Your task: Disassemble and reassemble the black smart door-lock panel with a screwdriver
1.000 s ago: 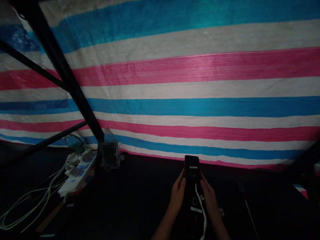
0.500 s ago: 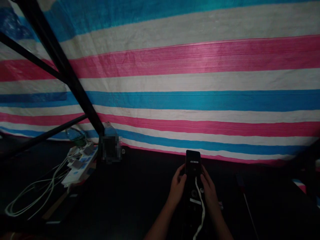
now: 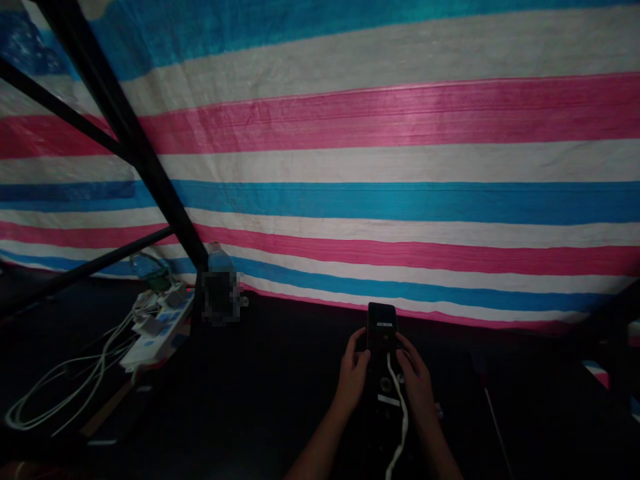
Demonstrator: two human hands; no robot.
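Note:
A black phone (image 3: pixel 382 315) with a small pale bar on its face stands upright between my two hands. My left hand (image 3: pixel 353 373) grips its left edge, the thumb pressed in along the side. On the opposite edge my right hand (image 3: pixel 416 380) holds it in the same way, fingers behind and thumb in front. Below the phone a white cord (image 3: pixel 403 417) runs down toward the bottom of the view, past a pale strip (image 3: pixel 389 400) and small round shapes. It is too dark to tell where the phone's lower end lies or what the cord is fixed to.
At left, a white power strip (image 3: pixel 150 347) carries plugs and looped white cables (image 3: pixel 65 373). A bottle (image 3: pixel 219 257) stands by the black metal frame (image 3: pixel 150 173). A dark item (image 3: pixel 479 367) with a thin cable lies at right. Striped sheeting (image 3: pixel 375 160) hangs behind.
The hands and the phone sit slightly further left in the view, along with a small shift of the whole scene. The grip looks the same.

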